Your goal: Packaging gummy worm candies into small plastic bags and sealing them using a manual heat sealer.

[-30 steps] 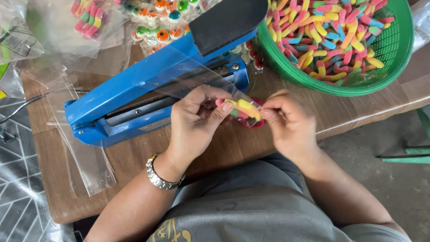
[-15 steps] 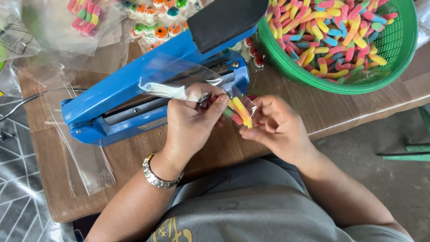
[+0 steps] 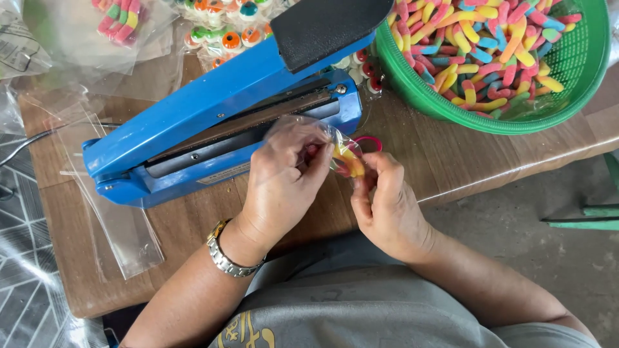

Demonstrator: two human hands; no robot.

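Before sealer (image 3: 219,122), both hands pinching candy bag (image 3: 335,151)

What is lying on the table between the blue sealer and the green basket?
In the head view, small eyeball-like candies lie between the blue sealer and the green basket, on the wooden table.

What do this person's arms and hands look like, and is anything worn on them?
Both forearms are bare, with no sleeves reaching them and no gloves on either hand. The left hand has a silver metal link watch around its wrist. The right hand shows no watch, band or ring that I can make out. The person wears a grey shirt with a yellowish printed design low on the front.
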